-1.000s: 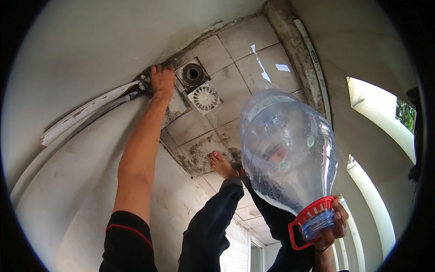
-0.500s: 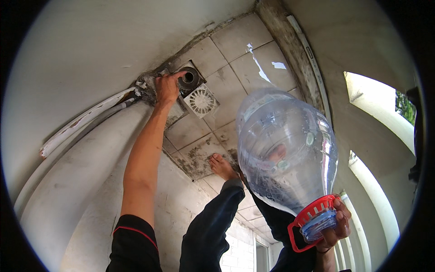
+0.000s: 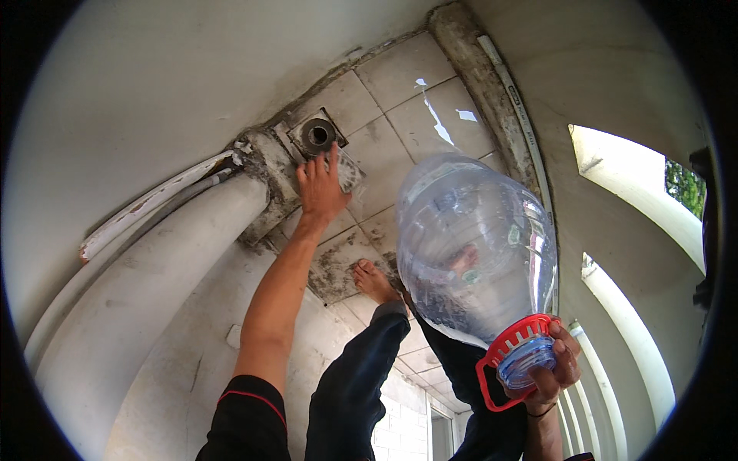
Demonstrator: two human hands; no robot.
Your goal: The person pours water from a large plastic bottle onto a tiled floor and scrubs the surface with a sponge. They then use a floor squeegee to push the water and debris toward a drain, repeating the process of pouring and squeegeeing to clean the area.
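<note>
A: What stood at the far left?
B: A thick pale pipe point(image 3: 161, 265), slanting beside the wall.
A: And the left hand point(image 3: 323, 194)?
B: Open, fingers spread over the square grate point(image 3: 350, 174), just beside the round drain hole point(image 3: 318, 136). I couldn't tell whether they pressed on it.
A: Further right?
B: A bare foot point(image 3: 374, 282) on the floor tiles point(image 3: 380, 157), then the big clear bottle point(image 3: 473, 238), tilted, its mouth toward the person.
A: Held how?
B: The right hand point(image 3: 557, 370) gripped its neck, by the red handle point(image 3: 494, 353).
</note>
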